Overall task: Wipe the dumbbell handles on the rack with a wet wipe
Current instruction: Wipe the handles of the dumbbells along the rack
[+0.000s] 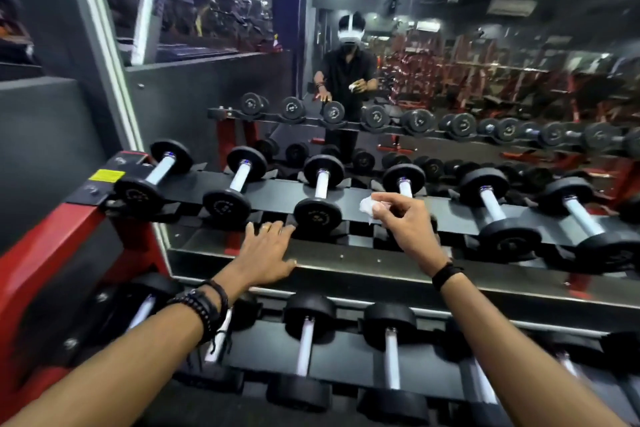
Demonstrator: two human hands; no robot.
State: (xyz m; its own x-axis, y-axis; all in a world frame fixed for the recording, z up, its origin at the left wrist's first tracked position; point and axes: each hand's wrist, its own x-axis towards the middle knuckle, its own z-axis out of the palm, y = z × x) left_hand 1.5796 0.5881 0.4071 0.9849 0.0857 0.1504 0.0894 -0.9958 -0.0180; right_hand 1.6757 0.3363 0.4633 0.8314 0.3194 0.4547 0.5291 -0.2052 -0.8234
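The right hand (405, 222) pinches a small crumpled white wet wipe (369, 206) between thumb and fingertips, held in the air just in front of the upper tier of the black-and-red steel dumbbell rack (346, 267). Directly beyond the wipe lies the fourth black dumbbell from the left, whose pale chrome handle (405, 188) shows only its far half above the knuckles; the near half is hidden behind the hand. That handle's long axis runs away from the person, front plate toward the body, back plate toward the wall mirror (450, 45). So the wipe sits at the near end of the bar, and a stroke along it would go forward and slightly up.

The left hand (266, 253) lies flat with fingers spread on the rack's front rail, just below the front plate of the third black dumbbell (318, 215); it holds nothing and looks like a brace. The right hand is plainly the nearer one to the fourth handle. Whether wipe and chrome touch, I cannot tell.
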